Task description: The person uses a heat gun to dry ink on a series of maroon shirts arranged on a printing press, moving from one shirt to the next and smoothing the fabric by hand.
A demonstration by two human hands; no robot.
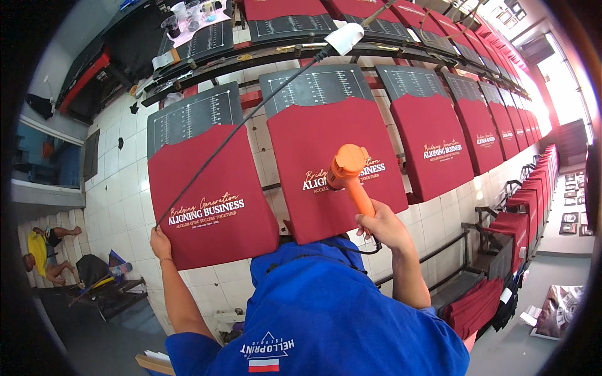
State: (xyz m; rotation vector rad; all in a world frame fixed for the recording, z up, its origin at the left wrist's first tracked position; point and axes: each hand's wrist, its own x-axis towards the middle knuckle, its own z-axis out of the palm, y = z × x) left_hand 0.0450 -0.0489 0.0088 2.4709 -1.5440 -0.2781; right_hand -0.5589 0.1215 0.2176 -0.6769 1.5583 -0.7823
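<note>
My right hand (387, 227) is closed around the handle of an orange hair dryer (353, 172). Its head is over the printed lettering of a dark red shirt (338, 138), which is stretched on a flat black board. A short loop of black cord hangs below the handle. At the left, my left hand (161, 244) is by the near left edge of another red shirt (210, 169) with the same gold and white print. A black cable (241, 122) slants from a white plug (344, 39) down to this hand, whose fingers appear closed on it.
More red shirts (433, 135) on boards (411, 83) run in a row to the right, with another row across a dark rail (251, 61). Cups (170, 26) stand at the far left. Folded red cloth (473, 307) hangs at the lower right. A person (50, 254) is at the left.
</note>
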